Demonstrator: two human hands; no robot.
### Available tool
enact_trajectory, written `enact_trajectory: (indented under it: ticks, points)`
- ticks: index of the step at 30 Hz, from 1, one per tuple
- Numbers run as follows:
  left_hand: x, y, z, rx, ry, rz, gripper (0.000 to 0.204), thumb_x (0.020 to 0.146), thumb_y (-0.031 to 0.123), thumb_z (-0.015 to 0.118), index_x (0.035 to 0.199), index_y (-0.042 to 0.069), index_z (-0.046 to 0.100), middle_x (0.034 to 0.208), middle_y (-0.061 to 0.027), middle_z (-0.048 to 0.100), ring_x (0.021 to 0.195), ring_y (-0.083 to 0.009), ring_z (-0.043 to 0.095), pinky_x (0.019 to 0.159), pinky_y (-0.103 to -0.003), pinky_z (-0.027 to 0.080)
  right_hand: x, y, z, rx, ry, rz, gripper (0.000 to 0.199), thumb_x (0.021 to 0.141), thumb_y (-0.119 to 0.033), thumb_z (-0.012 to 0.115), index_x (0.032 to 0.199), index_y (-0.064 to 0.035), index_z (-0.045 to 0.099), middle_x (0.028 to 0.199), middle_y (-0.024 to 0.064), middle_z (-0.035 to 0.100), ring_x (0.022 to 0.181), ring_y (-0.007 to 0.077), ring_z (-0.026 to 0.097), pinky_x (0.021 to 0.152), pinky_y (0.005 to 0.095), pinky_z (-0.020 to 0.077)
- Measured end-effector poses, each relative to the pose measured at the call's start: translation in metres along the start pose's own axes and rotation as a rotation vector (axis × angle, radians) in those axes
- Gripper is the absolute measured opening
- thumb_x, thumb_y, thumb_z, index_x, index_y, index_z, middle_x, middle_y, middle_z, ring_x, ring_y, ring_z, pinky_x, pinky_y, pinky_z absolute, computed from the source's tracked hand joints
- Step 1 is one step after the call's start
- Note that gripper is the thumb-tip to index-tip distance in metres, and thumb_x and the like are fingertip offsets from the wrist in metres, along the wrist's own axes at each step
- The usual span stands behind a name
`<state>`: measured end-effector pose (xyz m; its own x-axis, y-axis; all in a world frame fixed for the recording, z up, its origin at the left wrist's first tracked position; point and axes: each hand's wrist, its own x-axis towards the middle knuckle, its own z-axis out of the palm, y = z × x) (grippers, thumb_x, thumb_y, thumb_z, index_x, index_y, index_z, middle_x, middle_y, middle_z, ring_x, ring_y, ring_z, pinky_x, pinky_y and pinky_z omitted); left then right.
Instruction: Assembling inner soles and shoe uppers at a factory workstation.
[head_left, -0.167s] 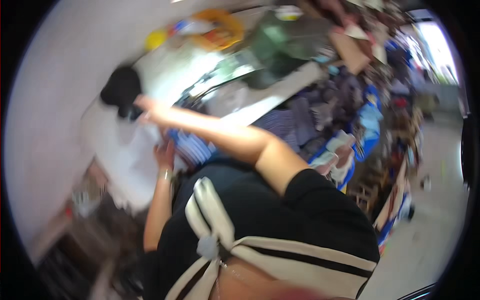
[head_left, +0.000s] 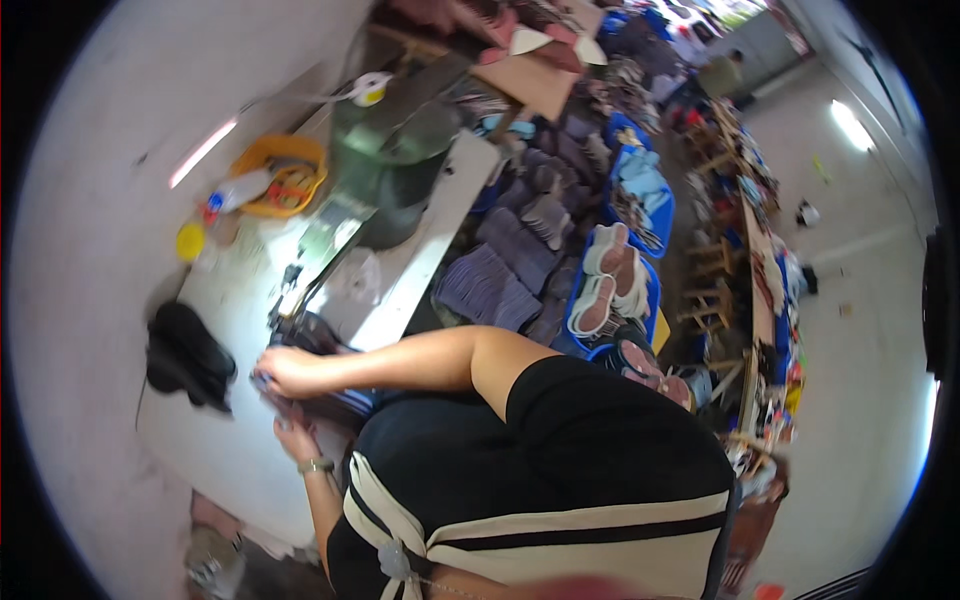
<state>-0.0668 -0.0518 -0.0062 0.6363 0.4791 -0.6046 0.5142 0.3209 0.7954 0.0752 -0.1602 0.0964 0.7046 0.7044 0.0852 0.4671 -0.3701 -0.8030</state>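
At left of the frame, we press our hands over a small purple piece.
Right hand [head_left: 285,372] and left hand [head_left: 296,437] pinch the purple piece [head_left: 266,385] on the white tabletop [head_left: 215,440]; it looks soft and light, best held at the edges.

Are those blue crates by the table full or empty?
Full. The blue crates hold heaped pale shoe parts, with soles piled to the rim in the nearest one. How deep the piles go cannot be told.

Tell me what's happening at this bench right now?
A person sits at a white work table with both hands close together at its near side. The right hand rests on a small dark piece by the sewing machine; the left hand, wristband on, sits just beneath it. A black cloth bundle lies alongside.
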Motion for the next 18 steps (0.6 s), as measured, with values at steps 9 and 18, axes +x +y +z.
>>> enact_trajectory:
  ticks: [9, 18]
  points:
    - [-0.055, 0.078, 0.022, -0.362, -0.251, 0.232, 0.067, 0.087, 0.047, 0.055, 0.137, 0.012, 0.027, 0.12, -0.0091, 0.047, 0.109, -0.0223, 0.047, 0.084, -0.039, 0.041, -0.05, -0.016, -0.04, 0.213, -0.034, 0.034, 0.03, 0.079, -0.013, 0.059, 0.108, -0.0034, 0.057, 0.087, 0.0209, 0.062, 0.076, 0.0299, 0.062, 0.073, 0.0356, 0.0473]
    - [-0.066, 0.109, 0.031, -0.364, -0.587, 0.061, 0.033, 0.087, 0.009, 0.055, 0.118, -0.001, 0.049, 0.108, -0.0103, 0.057, 0.093, -0.0223, 0.06, 0.077, -0.036, 0.053, -0.063, -0.028, -0.11, 0.4, -0.188, 0.301, 0.023, 0.074, -0.014, 0.063, 0.093, 0.0001, 0.064, 0.075, 0.0074, 0.063, 0.068, 0.0122, 0.056, 0.066, 0.0298, 0.047]
